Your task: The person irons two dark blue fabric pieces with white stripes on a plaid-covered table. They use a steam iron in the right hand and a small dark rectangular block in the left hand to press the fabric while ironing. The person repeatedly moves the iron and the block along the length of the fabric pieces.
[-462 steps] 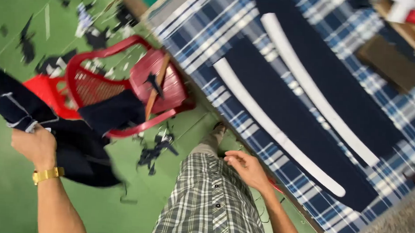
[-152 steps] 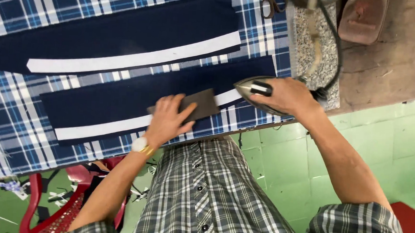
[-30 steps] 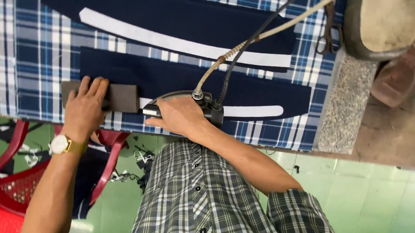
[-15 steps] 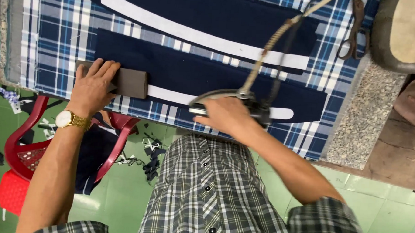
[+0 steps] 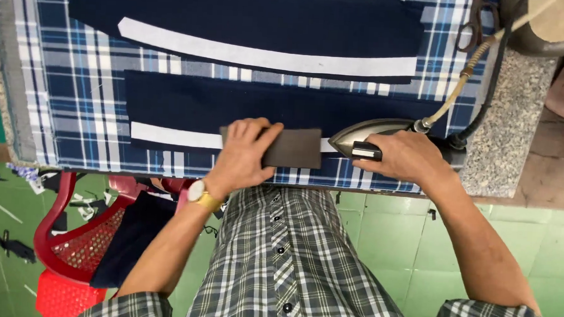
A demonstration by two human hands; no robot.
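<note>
Two long navy fabric pieces lie on the blue plaid ironing table (image 5: 75, 92), each with a white strip along it. My left hand (image 5: 243, 155) presses a dark flat block (image 5: 293, 147) onto the white strip (image 5: 169, 135) of the near navy piece (image 5: 246, 106). My right hand (image 5: 404, 157) grips the handle of a metal iron (image 5: 370, 132), which rests on the same piece just right of the block. The far navy piece (image 5: 250, 14) with its white strip (image 5: 267, 53) lies untouched.
A hose and a cable (image 5: 463, 81) run from the iron up to the right. A grey stone ledge (image 5: 501, 136) borders the table's right end. A red plastic chair (image 5: 78, 245) holding dark cloth stands at the lower left on the green tiled floor (image 5: 386, 233).
The block and my left hand have slid right along the near strip, and the iron has moved right with them to the end of the piece.
</note>
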